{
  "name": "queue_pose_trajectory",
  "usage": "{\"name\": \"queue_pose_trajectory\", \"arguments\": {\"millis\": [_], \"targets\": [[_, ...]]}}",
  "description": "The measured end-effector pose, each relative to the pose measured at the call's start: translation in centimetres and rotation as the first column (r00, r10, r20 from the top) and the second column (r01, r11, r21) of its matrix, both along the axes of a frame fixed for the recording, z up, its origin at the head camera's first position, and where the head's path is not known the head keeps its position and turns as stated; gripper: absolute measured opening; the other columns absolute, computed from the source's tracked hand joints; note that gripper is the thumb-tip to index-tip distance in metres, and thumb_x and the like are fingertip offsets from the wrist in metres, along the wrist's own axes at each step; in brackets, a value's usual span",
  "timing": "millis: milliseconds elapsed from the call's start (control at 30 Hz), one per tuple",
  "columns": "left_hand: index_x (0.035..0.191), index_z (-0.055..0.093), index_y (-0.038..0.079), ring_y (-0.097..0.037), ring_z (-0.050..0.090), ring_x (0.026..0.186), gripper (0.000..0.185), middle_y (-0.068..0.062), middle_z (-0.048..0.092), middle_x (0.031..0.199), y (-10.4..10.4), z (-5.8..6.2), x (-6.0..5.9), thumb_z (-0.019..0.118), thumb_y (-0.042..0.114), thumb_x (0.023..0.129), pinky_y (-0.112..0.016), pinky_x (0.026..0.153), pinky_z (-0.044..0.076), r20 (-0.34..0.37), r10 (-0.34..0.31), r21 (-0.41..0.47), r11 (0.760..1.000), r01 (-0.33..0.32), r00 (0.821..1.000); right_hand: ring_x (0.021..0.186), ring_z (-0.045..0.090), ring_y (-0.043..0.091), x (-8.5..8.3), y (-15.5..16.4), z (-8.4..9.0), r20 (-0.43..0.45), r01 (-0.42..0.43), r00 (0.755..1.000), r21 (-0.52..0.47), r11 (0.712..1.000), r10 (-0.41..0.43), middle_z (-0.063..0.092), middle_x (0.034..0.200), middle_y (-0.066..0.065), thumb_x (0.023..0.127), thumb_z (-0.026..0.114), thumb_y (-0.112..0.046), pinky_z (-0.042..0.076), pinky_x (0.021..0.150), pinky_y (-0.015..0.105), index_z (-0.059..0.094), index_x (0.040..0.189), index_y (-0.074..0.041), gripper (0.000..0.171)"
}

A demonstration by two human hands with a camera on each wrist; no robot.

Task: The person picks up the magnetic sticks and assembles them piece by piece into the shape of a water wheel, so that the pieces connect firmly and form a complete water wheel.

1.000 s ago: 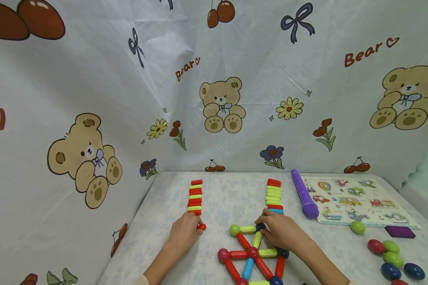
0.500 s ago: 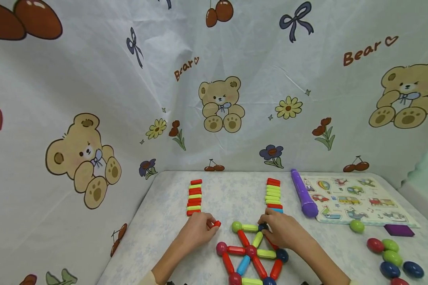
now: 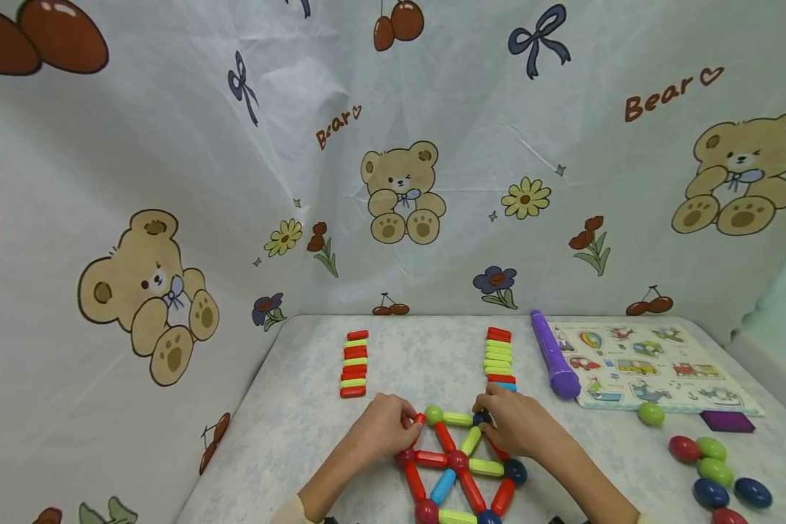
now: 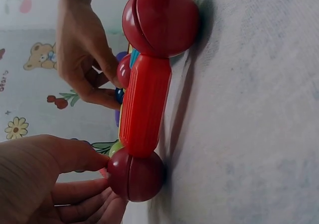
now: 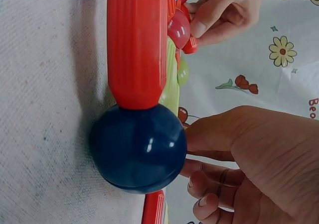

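On the bear-print backdrop behind my hands I can read "Bear" with a heart, printed several times; the puzzle board far right of my right hand shows only pictures. My left hand has carried a short red stick from the stick row to the ball-and-stick frame, pinching it just left of the green ball, so I judge another strut is about to join. My right hand pinches the dark blue ball at the frame's far corner.
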State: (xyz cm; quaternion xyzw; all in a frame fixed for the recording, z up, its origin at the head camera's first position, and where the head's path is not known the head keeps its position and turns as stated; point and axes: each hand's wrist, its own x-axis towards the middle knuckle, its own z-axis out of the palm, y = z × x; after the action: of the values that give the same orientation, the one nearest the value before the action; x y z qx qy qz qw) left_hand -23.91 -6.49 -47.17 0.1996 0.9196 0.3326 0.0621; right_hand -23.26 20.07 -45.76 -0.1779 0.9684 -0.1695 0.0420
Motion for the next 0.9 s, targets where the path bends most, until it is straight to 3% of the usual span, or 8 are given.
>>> {"name": "queue_pose_trajectory", "arguments": {"millis": [200,433,600,900], "targets": [[0.099,0.082,0.000,-0.004,0.052,0.050,0.015,0.009,0.062,0.063,0.42,-0.57,-0.02,0.079,0.014,0.094,-0.020,0.048,0.041,0.014,0.007,-0.024,1.000,-0.006,1.000,0.077,0.055,0.016,-0.05,-0.08,-0.02,0.014,0.004,1.000,-0.001,1.000,-0.004,0.063,0.101,0.002,0.091,0.087,-0.015,0.060,0.075,0.042,0.079,0.105,-0.014,0.017],[0.094,0.081,0.001,-0.003,0.048,0.048,0.011,0.009,0.058,0.059,0.67,-0.53,0.03,0.079,0.011,0.090,-0.019,0.047,0.038,-0.023,-0.003,-0.042,0.999,0.002,1.000,0.078,0.055,0.016,-0.07,-0.04,0.02,0.018,0.001,1.000,-0.007,1.000,-0.001,0.064,0.101,0.002,0.091,0.087,-0.015,0.060,0.075,0.042,0.079,0.105,-0.014,0.016],[0.088,0.080,0.003,-0.003,0.044,0.046,0.008,0.012,0.050,0.053,0.79,-0.64,-0.02,0.079,0.010,0.088,-0.018,0.047,0.034,0.000,-0.014,-0.039,0.999,0.014,1.000,0.079,0.056,0.015,-0.11,-0.04,-0.08,0.022,-0.001,1.000,-0.011,1.000,0.002,0.063,0.102,0.002,0.091,0.087,-0.015,0.060,0.076,0.042,0.079,0.105,-0.014,0.017],[0.094,0.082,0.003,-0.006,0.048,0.048,0.011,0.008,0.057,0.057,0.64,-0.84,-0.30,0.080,0.013,0.092,-0.020,0.047,0.037,0.015,0.017,-0.031,0.999,-0.016,1.000,0.079,0.056,0.015,-0.11,-0.06,0.03,0.038,-0.014,0.999,-0.021,1.000,0.015,0.062,0.101,0.002,0.092,0.086,-0.016,0.061,0.079,0.043,0.078,0.107,-0.014,0.017]]}}
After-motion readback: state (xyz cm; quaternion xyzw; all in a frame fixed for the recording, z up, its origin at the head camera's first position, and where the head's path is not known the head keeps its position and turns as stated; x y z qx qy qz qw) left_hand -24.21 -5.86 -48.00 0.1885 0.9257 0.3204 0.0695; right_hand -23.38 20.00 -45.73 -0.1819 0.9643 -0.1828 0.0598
